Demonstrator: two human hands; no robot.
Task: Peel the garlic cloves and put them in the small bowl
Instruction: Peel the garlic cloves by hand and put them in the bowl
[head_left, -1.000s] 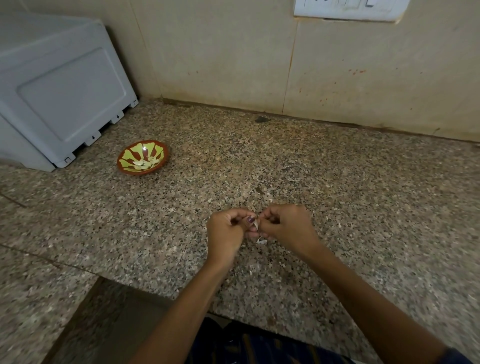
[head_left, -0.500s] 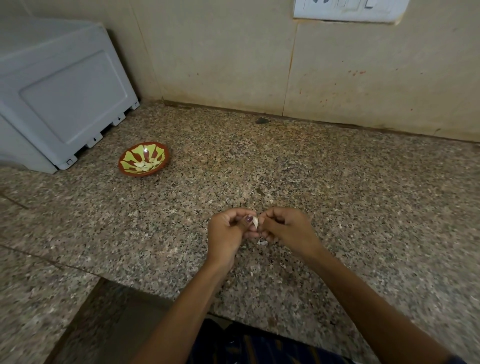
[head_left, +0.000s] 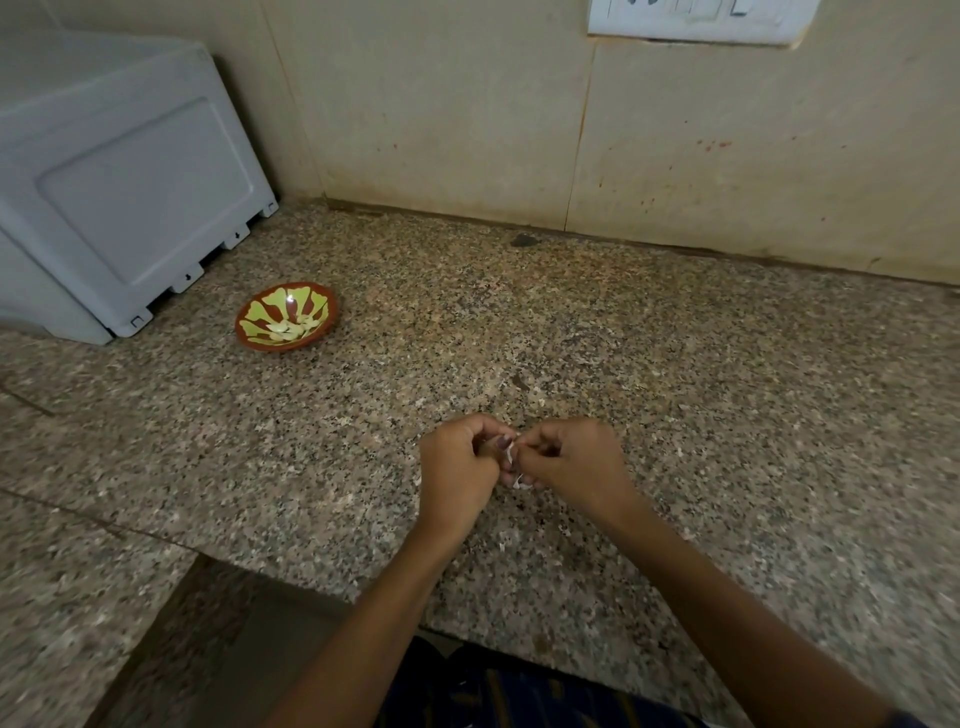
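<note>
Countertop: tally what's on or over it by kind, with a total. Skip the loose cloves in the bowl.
Hands: 2, left hand and right hand
Garlic clove pinched between them: 1
Small bowl: 1
Grey appliance: 1
Total: 5

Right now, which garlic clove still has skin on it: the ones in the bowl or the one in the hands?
The garlic clove pinched between left hand and right hand; papery skin hangs off it. The cloves in the small bowl look bare.
</note>
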